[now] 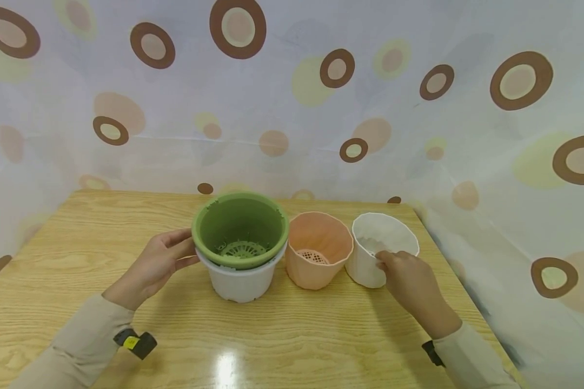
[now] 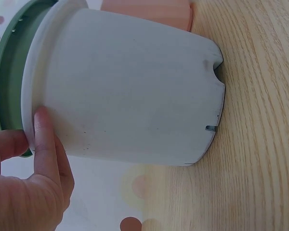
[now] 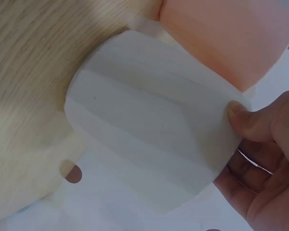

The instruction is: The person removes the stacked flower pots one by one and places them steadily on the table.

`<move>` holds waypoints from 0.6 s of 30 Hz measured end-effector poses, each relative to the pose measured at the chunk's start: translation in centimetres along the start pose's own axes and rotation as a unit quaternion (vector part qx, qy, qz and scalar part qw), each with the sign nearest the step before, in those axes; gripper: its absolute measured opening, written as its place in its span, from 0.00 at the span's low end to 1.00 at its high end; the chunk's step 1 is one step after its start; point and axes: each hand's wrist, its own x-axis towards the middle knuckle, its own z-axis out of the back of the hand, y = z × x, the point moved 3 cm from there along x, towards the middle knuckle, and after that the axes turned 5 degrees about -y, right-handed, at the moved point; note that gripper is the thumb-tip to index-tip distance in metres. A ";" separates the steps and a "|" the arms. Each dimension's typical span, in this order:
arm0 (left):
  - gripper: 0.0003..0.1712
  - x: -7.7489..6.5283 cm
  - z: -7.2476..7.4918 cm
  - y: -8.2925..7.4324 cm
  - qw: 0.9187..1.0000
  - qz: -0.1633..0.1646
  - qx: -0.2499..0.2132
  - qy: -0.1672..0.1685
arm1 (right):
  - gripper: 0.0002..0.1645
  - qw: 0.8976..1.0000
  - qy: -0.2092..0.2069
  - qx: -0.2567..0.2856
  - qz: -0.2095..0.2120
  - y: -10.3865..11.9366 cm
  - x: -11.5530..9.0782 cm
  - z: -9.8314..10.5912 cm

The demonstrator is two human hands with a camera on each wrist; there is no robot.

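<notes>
A green flowerpot (image 1: 240, 227) sits nested inside a round white flowerpot (image 1: 240, 282), both upright on the table. At their left side, my left hand (image 1: 158, 265) holds the white pot's rim; in the left wrist view its thumb (image 2: 12, 144) lies at the rim while fingers press beneath it. To the right stands a peach-coloured flowerpot (image 1: 316, 270) with a grid of holes in its base. Beside that is a fluted white flowerpot (image 1: 362, 268). My right hand (image 1: 413, 286) pinches its near right rim, thumb (image 3: 243, 118) on the outer wall and fingers hidden partly behind.
The pots stand in a row on a wood-grain table (image 1: 272, 346). Behind and to the right hangs a pale sheet (image 1: 282, 97) printed with brown, peach and yellow circles. The table's right edge (image 1: 459, 281) runs close to the fluted pot.
</notes>
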 end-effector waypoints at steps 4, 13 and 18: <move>0.34 -0.1 0.0 0.0 1.000 0.003 0.000 -0.002 | 0.08 1.000 0.006 0.004 0.006 0.1 0.1 0.4; 0.34 0.0 0.0 0.0 1.000 -0.002 -0.004 0.001 | 0.08 1.000 0.021 0.009 0.014 0.2 0.3 0.8; 0.34 0.0 0.0 0.0 1.000 -0.001 -0.004 0.000 | 0.09 1.000 0.019 0.010 0.016 0.1 0.2 0.8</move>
